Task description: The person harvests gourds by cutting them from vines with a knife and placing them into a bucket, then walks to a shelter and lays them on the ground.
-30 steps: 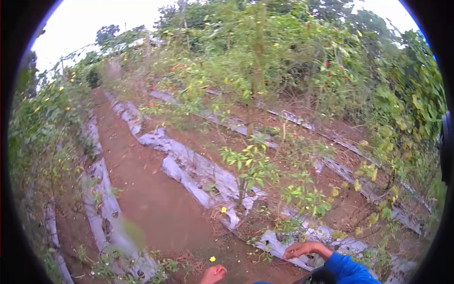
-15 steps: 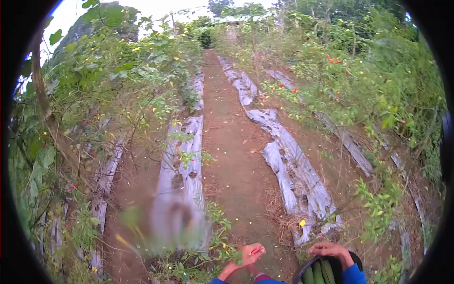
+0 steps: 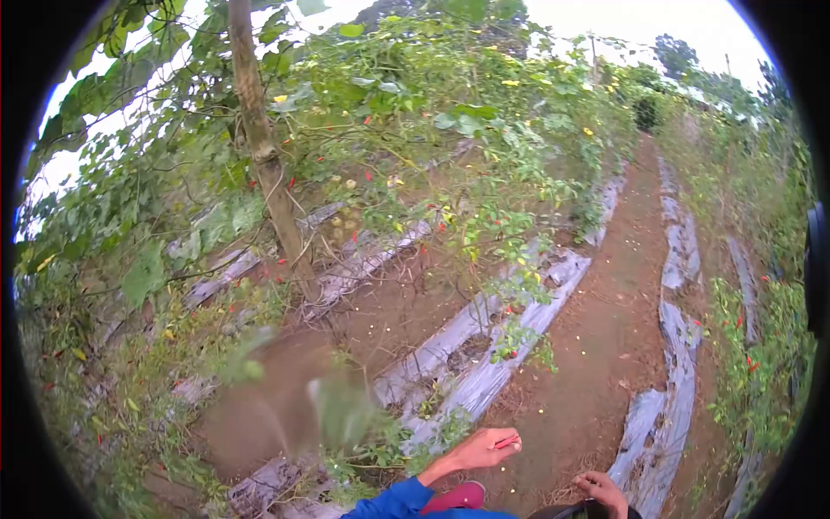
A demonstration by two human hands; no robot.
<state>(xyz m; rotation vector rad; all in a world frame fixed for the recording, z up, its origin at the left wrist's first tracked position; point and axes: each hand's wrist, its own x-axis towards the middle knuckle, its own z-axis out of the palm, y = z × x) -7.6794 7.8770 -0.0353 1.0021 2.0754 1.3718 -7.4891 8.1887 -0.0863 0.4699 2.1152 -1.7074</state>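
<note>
A small red chili pepper (image 3: 507,442) sticks out of the closed fingers of my left hand (image 3: 477,450), held low over the dirt path beside the left-hand bed. My right hand (image 3: 603,490) is at the bottom edge of the view, by the rim of a dark bucket (image 3: 577,512). Its fingers are curled together, and I cannot make out whether anything is in them. Most of the bucket is cut off by the frame. Blue sleeves (image 3: 393,500) cover my forearms.
A bare dirt path (image 3: 596,346) runs away between beds covered with torn grey plastic mulch (image 3: 519,342). Chili plants with red fruit (image 3: 750,364) grow along both sides. A wooden post (image 3: 264,151) carries leafy vines at the left. A blurred patch (image 3: 285,402) hides the lower left.
My view has swung left, so the path now lies further right. The left hand still holds the chili. The green vegetables seen in the bucket are out of sight now.
</note>
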